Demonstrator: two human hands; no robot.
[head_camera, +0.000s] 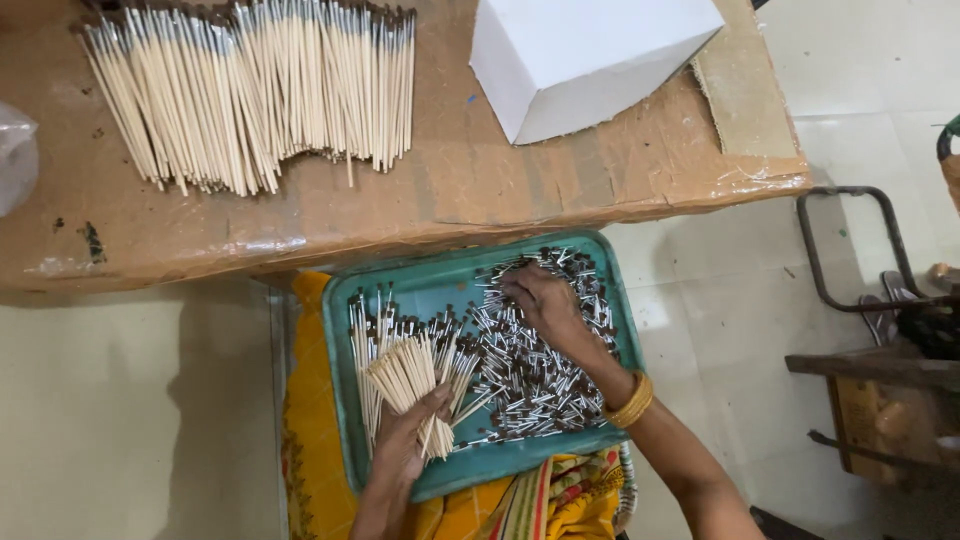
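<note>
Overhead, a light, stiff bundle of thin wooden sticks (408, 378) is clasped mid-length by the left hand (405, 440), while small metal ferrules (535, 370) are pinched by the right hand (545, 305) in a teal tray (400, 285).

wooden sticks (405, 375), shiny metal ferrules (530, 375), plastic tray (420, 285)

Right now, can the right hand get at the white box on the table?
Probably not without leaning. The right hand is down in the teal tray on the ferrule pile; the white box sits well beyond, across the table edge. Nothing blocks the path, though.
</note>
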